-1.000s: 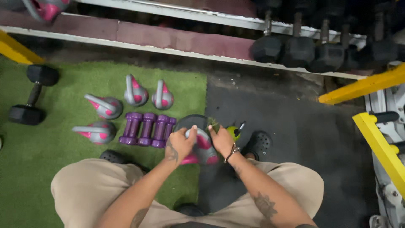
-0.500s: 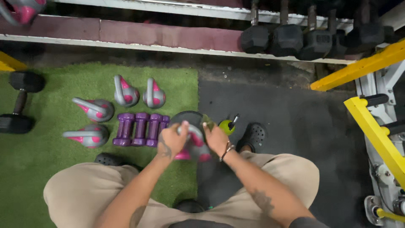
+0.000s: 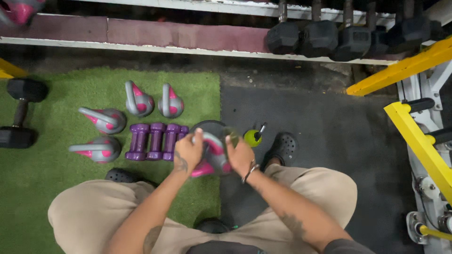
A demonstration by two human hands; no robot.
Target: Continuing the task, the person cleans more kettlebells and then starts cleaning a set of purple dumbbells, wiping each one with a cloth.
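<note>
2 hands, our left hand and right hand, are closing around the grey-pink kettlebell, seemingly steadying it above the turf edge beside the purple dumbbells.

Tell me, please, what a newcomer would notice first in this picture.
First, the left hand and right hand gripping a grey and pink kettlebell at the centre, above the knees. Next, four similar kettlebells and purple dumbbells on the green turf to the left. Black dumbbells line the rack at the top.
</note>
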